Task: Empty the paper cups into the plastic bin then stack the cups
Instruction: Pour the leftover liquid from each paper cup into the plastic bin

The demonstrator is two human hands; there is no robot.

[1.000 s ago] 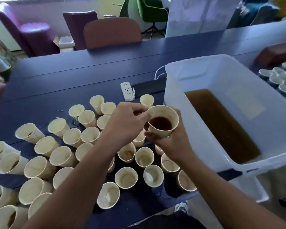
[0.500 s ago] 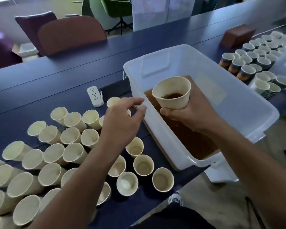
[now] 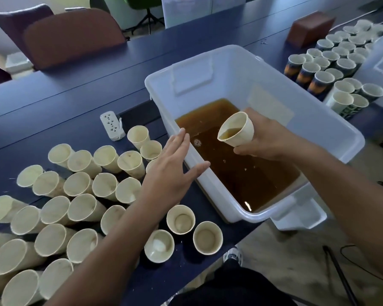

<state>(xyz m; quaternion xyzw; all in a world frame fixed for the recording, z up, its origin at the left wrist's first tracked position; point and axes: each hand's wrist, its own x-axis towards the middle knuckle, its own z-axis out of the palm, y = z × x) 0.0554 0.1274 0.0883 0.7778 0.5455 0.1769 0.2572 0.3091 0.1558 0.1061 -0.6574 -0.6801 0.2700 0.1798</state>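
Note:
My right hand (image 3: 268, 138) grips a cream paper cup (image 3: 237, 129) tilted to the left inside the white plastic bin (image 3: 332, 133). Brown liquid sits at the cup's lowered lip, above the brown pool (image 3: 237, 171) in the bin. My left hand (image 3: 173, 166) hovers with straight, spread fingers beside the bin's near left wall and holds nothing. Several cream paper cups (image 3: 80, 191) crowd the dark blue table (image 3: 80, 93) to the left; those nearest me look empty or stained.
A white power strip (image 3: 112, 127) lies behind the cups. Several printed cups (image 3: 332, 69) stand at the far right beside a brown box (image 3: 311, 27). Chairs line the table's far side. The bin overhangs the table's near edge, with floor below.
My right hand carried the cup from above the table cups over into the bin and tipped it to the left. My left hand let go of the cup and spread flat beside the bin.

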